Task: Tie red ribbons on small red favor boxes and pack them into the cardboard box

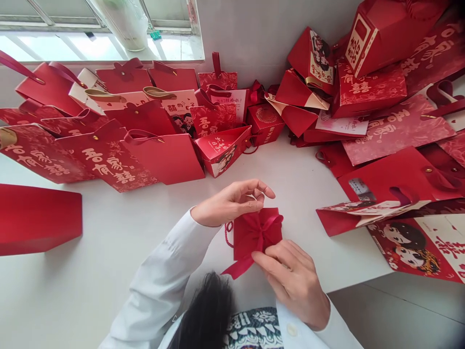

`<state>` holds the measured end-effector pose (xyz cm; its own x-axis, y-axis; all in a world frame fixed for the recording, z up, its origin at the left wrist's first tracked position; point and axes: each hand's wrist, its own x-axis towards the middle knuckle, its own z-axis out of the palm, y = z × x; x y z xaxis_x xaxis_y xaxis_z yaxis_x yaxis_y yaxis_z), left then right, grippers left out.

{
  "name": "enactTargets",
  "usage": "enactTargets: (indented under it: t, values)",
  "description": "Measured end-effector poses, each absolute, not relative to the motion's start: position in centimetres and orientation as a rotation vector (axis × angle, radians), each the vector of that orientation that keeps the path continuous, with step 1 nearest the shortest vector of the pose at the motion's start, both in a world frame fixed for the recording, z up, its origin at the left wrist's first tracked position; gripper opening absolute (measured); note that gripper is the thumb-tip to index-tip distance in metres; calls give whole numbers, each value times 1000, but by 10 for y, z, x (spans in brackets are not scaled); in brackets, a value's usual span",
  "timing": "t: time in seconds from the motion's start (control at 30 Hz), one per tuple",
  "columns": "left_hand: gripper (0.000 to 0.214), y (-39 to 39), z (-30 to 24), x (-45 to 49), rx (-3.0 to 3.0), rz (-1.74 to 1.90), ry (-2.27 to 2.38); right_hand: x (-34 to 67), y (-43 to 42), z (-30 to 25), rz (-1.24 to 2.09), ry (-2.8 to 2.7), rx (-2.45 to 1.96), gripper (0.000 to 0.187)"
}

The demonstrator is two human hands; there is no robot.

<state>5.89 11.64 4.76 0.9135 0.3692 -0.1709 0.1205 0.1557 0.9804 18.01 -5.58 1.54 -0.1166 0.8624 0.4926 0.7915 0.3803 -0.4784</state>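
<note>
A small red gift box [250,232] with a red satin ribbon bow [267,227] and a red cord handle lies on the white table [127,242] right in front of me. My left hand [232,201] is above the box's far edge, fingers curled in a pinch at the ribbon. My right hand [290,276] rests on the box's near right corner, thumb and fingers pressed on the ribbon. A ribbon tail [238,266] trails toward me.
Many red paper gift bags and boxes [119,140] lie along the back wall, and a tall heap [381,97] is at the right. A flat red bag [36,218] lies at the left edge. The table's edge [363,283] runs at the lower right.
</note>
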Motion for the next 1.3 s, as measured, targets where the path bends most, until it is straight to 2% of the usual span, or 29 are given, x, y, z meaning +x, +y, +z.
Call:
enactTargets:
  t: [0.33,0.5,0.7,0.9,1.17,1.3]
  values:
    - [23,114,50,57,1494,158,429,190,-57,24,359,-1829,-1307,27]
    - [28,113,56,52,1652,154,489,204,-40,31,295,-1491,-1609,25]
    - [28,113,56,52,1640,149,486,212,-15,27,342,-1718,-1615,21]
    - [31,114,55,48,1696,131,482,198,-27,13,67,-1566,-1617,19]
    - [25,112,59,49,1833,58,530,188,-45,-12,-355,-1507,-1563,27]
    - [24,112,58,50,1853,26,540,187,-47,-15,-437,-1526,-1542,30]
